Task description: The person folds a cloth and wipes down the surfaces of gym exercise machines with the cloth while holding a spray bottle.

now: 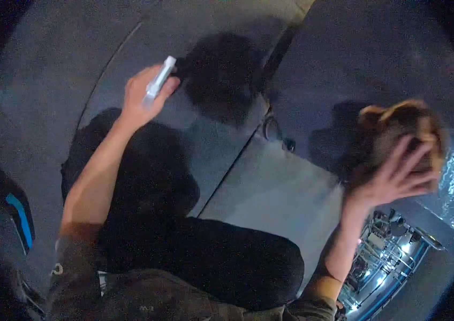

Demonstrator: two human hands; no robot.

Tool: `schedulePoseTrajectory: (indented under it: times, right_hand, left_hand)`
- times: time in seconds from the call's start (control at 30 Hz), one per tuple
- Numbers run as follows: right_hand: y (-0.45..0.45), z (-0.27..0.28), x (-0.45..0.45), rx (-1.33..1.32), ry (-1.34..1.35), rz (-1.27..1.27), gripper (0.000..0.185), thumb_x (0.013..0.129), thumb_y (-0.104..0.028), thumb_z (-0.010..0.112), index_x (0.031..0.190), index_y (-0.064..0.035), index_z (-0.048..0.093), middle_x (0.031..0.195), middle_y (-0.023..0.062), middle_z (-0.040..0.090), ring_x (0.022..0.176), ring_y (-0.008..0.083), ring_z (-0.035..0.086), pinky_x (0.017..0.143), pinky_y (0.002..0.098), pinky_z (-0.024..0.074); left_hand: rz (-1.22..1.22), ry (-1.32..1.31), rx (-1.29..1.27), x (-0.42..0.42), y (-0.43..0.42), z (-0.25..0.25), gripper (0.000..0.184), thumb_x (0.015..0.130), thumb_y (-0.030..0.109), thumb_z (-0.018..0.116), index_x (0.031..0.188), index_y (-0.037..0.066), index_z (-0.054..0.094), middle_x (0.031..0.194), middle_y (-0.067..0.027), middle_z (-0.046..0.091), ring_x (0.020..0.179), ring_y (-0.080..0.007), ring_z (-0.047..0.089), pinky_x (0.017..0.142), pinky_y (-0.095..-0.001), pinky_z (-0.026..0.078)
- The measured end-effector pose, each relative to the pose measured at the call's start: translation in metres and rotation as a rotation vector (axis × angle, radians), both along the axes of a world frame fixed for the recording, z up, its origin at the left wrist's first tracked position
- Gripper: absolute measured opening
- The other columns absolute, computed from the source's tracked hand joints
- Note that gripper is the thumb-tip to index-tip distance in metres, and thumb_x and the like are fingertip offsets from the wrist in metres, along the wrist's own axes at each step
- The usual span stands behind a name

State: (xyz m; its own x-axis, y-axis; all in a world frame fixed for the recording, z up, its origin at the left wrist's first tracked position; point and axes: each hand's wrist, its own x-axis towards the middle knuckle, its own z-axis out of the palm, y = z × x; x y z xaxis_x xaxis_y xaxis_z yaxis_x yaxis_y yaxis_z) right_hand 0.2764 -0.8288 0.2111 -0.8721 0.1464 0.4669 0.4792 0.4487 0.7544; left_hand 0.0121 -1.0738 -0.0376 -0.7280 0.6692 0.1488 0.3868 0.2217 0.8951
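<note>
My left hand (142, 97), at upper left, is closed round a slim silver-white tube-like thing (158, 83) with a whiter tip. The tube is tilted, and its exact kind does not show. At the right, my right hand (395, 174) has its fingers spread in front of a brown, rounded thing (398, 120) with lighter tan edges. Both are smeared by motion; I cannot tell what the brown thing is or whether the hand touches it. Dark shadows lie beside each hand.
Dark grey panels with seams (221, 69) spread under both hands. A pale grey panel (270, 187) lies in the middle, a small dark round fitting (271, 128) at its top corner. Lower right, a lit recess holds pipes and wiring (385, 251). My dark-clothed leg (227, 251) crosses below.
</note>
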Motion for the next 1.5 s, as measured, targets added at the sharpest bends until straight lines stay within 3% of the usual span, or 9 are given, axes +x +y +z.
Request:
schedulePoseTrajectory:
  times: [0.13,0.47,0.7,0.9,1.13,1.17,1.23,1.4,1.5]
  right_hand:
    - [-0.002,-0.002,-0.051,0.07,-0.149,-0.148,0.069,0.083,-0.037,0.059,0.149,-0.0239,0.044,0.162,-0.0016,0.028,0.147,0.0448,0.015,0.113,0.0676,0.0122]
    - [-0.004,-0.204,-0.009,-0.5,-0.863,0.052,0.045,0.09,-0.028,0.051,0.123,0.0,0.064,0.143,0.0174,0.05,0.137,0.0345,0.039,0.121,0.0463,0.0206]
    - [-0.037,-0.068,0.077,-0.534,-0.382,-0.137,0.046,0.088,-0.022,0.05,0.129,-0.0009,0.057,0.154,0.011,0.04,0.144,0.0345,0.03,0.112,0.0683,0.0167]
    - [-0.017,0.086,0.06,0.071,0.285,0.043,0.055,0.092,-0.04,0.054,0.144,-0.0208,0.05,0.156,0.0048,0.039,0.148,0.0416,0.021,0.113,0.0671,0.0123]
    - [-0.054,-0.134,0.064,-0.588,0.255,0.062,0.057,0.089,-0.023,0.053,0.146,-0.0237,0.047,0.159,0.0,0.031,0.146,0.0395,0.024,0.103,0.0759,0.0257]
    - [-0.064,-0.172,0.076,-0.514,0.113,-0.026,0.056,0.084,-0.03,0.053,0.14,-0.0223,0.055,0.152,0.0025,0.041,0.142,0.0327,0.034,0.102,0.0557,0.0413]
    - [-0.083,-0.233,0.096,-0.594,0.055,-0.115,0.049,0.086,-0.03,0.052,0.133,-0.0201,0.06,0.152,0.0052,0.041,0.139,0.0315,0.038,0.102,0.0509,0.0427]
    - [-0.108,-0.236,0.108,-0.615,0.936,-0.115,0.052,0.085,-0.024,0.059,0.135,-0.0094,0.056,0.151,0.0257,0.033,0.141,0.0394,0.035,0.109,0.0601,0.0338]
    - [-0.098,-0.228,0.088,-0.949,1.622,0.174,0.087,0.083,-0.025,0.073,0.149,0.0016,0.024,0.151,0.0339,0.024,0.14,0.0472,0.031,0.114,0.0538,0.0304]
  left_hand:
    - [0.026,0.079,0.046,0.003,0.006,-0.007,0.037,0.092,0.038,0.067,0.109,0.004,0.068,0.094,-0.0163,0.071,0.088,-0.0321,0.071,0.076,-0.0378,0.053]
    - [-0.029,-0.034,0.109,0.004,-0.006,-0.006,0.031,0.091,0.025,0.07,0.113,0.003,0.066,0.09,-0.0128,0.072,0.083,-0.0243,0.072,0.073,-0.0338,0.054]
    - [-0.079,0.008,0.043,0.021,-0.005,0.005,0.026,0.088,0.011,0.068,0.112,0.002,0.066,0.092,-0.0139,0.073,0.086,-0.0284,0.073,0.075,-0.0352,0.056]
    - [-0.458,0.124,0.241,0.09,0.053,0.089,0.019,0.087,0.013,0.071,0.1,0.0,0.068,0.092,-0.0134,0.072,0.084,-0.0286,0.072,0.073,-0.0359,0.056]
    - [-0.557,0.107,0.335,0.152,0.069,0.168,0.019,0.088,0.013,0.072,0.099,-0.001,0.068,0.087,-0.0126,0.072,0.08,-0.0215,0.072,0.072,-0.0347,0.056]
    - [-0.541,0.117,0.288,0.157,0.063,0.175,0.019,0.089,0.013,0.071,0.1,-0.002,0.068,0.088,-0.0124,0.072,0.08,-0.02,0.071,0.073,-0.0341,0.056]
    - [-0.538,0.088,0.283,0.163,0.056,0.175,0.02,0.091,0.014,0.069,0.102,-0.003,0.067,0.09,-0.0127,0.073,0.083,-0.0183,0.071,0.075,-0.0331,0.055]
    - [-0.575,0.0,0.17,0.157,0.026,0.179,0.025,0.095,0.017,0.065,0.106,-0.006,0.063,0.09,-0.0148,0.073,0.091,-0.0209,0.07,0.083,-0.0329,0.053]
    - [-0.578,0.041,0.087,0.155,0.018,0.177,0.026,0.096,0.018,0.063,0.109,-0.005,0.061,0.093,-0.016,0.072,0.093,-0.0216,0.07,0.085,-0.0334,0.052]
